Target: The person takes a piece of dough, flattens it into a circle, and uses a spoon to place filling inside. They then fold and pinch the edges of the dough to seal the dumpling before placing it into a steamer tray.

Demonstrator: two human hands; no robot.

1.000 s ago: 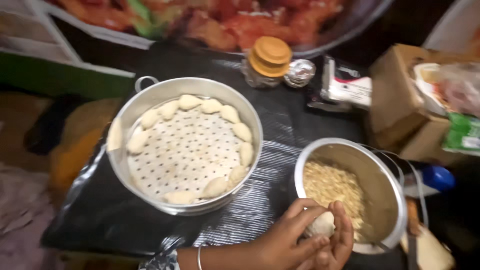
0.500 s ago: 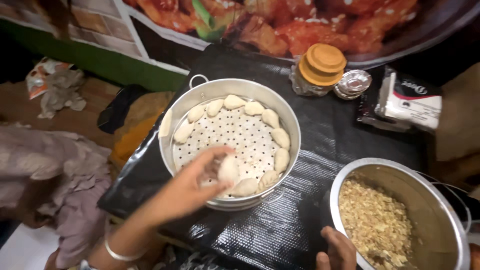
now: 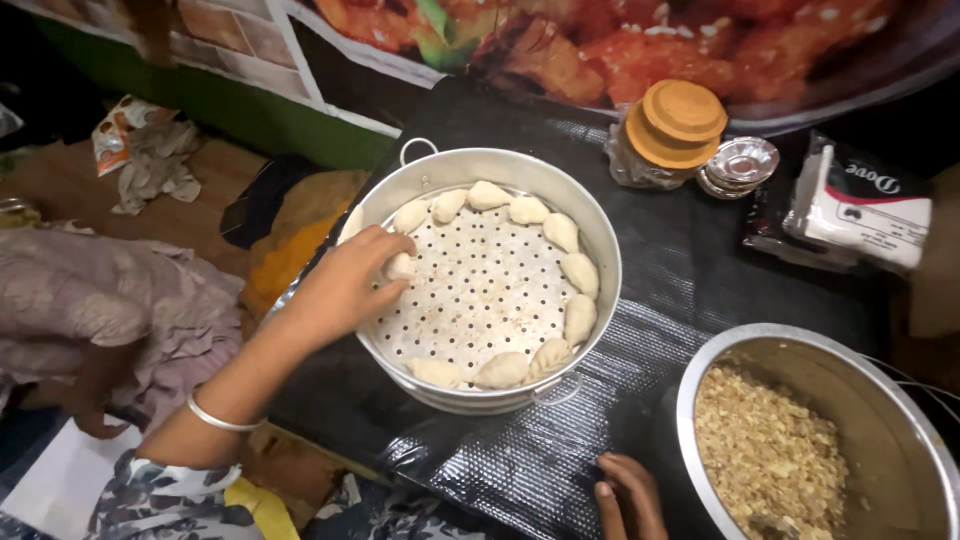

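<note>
At the left rim of the perforated steamer tray (image 3: 480, 300), the left hand (image 3: 345, 285) sets a small white dumpling (image 3: 400, 266) against the metal wall, fingers curled about it and pinching it lightly, so the hand is mostly closed around the piece. A ring of folded dumplings (image 3: 565, 270) already runs along the top, down the right side and round the bottom of the tray, touching one another end to end; by the look of it the circle is mostly laid, with a gap left on the lower left side and the whole middle of the tray bare. The right hand (image 3: 630, 495) rests low on the black mat (image 3: 690, 290), just beside the steel bowl of crumbly filling (image 3: 770, 450); its fingers lie loosely bent and it holds nothing that shows. Behind the tray stand a jar with an orange lid (image 3: 675, 125), a stack of small metal cups (image 3: 740, 165) and a white packet (image 3: 865, 215), all well apart from the working hand. Nothing lies across the tray, though the bowl sits near its right edge, and crumpled cloth (image 3: 100, 310) lies to the left.
</note>
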